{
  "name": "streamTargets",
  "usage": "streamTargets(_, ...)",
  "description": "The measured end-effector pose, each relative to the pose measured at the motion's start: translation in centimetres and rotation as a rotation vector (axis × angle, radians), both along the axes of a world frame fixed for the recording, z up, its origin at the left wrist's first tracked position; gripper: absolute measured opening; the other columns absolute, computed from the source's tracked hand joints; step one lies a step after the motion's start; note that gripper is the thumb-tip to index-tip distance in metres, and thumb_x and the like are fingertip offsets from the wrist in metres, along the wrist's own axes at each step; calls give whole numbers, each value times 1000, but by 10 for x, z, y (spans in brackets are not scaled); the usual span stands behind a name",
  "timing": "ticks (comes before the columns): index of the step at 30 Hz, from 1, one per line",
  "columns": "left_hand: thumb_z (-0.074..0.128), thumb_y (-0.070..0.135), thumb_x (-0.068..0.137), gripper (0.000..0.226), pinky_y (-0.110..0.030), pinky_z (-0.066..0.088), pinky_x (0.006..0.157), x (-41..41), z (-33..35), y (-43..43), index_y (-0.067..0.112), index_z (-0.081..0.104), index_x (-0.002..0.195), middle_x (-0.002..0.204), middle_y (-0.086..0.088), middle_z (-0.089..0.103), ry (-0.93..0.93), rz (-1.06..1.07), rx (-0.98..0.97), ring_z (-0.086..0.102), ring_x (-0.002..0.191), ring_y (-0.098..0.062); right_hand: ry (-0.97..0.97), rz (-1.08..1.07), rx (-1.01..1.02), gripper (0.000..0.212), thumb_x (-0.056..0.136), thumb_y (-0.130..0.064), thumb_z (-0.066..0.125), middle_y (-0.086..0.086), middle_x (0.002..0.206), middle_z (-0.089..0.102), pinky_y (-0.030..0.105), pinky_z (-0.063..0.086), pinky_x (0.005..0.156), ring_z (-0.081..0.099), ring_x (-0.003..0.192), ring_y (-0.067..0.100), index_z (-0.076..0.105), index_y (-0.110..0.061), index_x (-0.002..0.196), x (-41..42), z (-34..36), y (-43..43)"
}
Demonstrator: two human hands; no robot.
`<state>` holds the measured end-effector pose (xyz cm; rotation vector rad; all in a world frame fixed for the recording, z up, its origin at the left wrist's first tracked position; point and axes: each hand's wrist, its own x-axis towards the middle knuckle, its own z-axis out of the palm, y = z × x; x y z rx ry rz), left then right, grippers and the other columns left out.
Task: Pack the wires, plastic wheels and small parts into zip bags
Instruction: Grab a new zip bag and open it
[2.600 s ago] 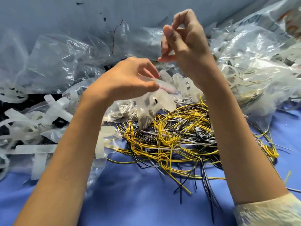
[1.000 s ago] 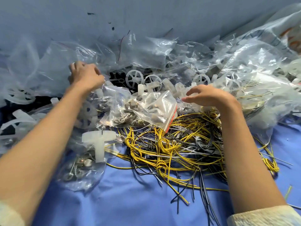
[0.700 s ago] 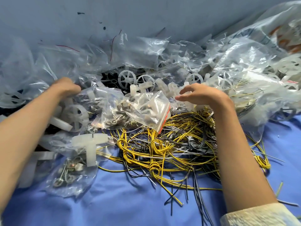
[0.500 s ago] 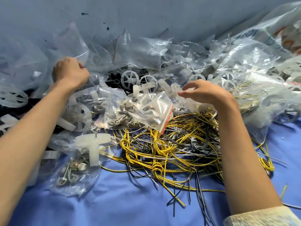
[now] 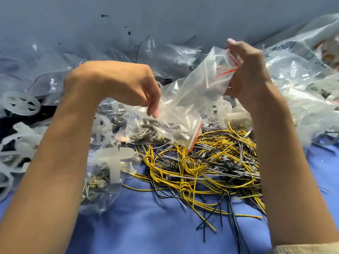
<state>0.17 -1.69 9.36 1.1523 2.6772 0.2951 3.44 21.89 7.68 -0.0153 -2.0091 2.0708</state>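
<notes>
**Both hands up at centre, clear bag between them**

Since the frame half a second back: the left hand has left the heap of bags at upper left and come to mid-frame. The right hand has lifted off the wire pile to upper right. A zip bag, not held before, now stretches between them.

- Right hand: fingers curled round the bag's mouth end, where the red zip strip shows. Held high.
- Left hand: knuckles up, fingertips pointing down, pinching the bag's lower end.
- Zip bag: clear, looks empty, slants from upper right down to centre, off the table.
- Directly under it: a filled bag of small metal parts, red strip at its right edge, lying on the near rim of the heap.
- Wires: yellow, black and white tangle, loose on the blue table, centre to right, partly behind the right forearm.
- White T-shaped piece: lower left of centre, lying on a second parts bag.
- Plastic wheel: far left edge, among clear plastic.
- Crumpled clear bags piled at upper right.
- Pale sleeve at the bottom right corner.
</notes>
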Motion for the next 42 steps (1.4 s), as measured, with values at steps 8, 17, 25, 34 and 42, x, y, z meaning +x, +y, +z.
streamTargets(8, 70, 65, 59, 51, -40, 51, 91, 15, 5, -22, 22, 61, 87, 93, 3, 75, -197, 125, 479, 71, 90, -14, 147, 120, 290, 44, 78, 15, 53, 8, 74, 59, 34, 53, 67, 57, 61, 18, 51, -11, 114, 8, 14, -57)
streamTargets(17, 81, 52, 55, 47, -46, 54, 85, 32, 7, 1, 25, 56, 85, 80, 5, 74, -118, 205, 467, 71, 73, -7, 142, 0, 456, 57, 76, -2, 55, 22, 103, 66, 43, 53, 88, 65, 86, 31, 43, -11, 131, 7, 5, -74)
streamTargets(25, 52, 26, 76, 19, -28, 47, 63, 24, 1, 9, 26, 50, 94, 76, 4, 69, 176, 343, 561, 65, 77, -11, 117, 48, 530, 26, 80, 0, 60, 12, 90, 66, 27, 54, 56, 62, 65, 12, 52, -16, 99, 2, -2, -62)
streamTargets(34, 33, 18, 85, 38, -23, 45, 54, 26, 7, 6, 44, 58, 76, 93, 1, 59, 469, 282, 697, 55, 67, -7, -128, 132, 841, 25, 88, -19, 64, 8, 71, 69, 42, 59, 77, 72, 65, 15, 52, -12, 67, -7, -18, -52)
streamTargets(42, 63, 2, 78, 37, -19, 30, 80, 26, 0, 16, 30, 65, 102, 98, -1, 44, 538, 198, 420, 37, 96, -8, -236, 45, 1103, 18, 77, -21, 67, -5, 58, 70, 35, 57, 79, 70, 62, 7, 62, -10, 63, -6, -23, -52)
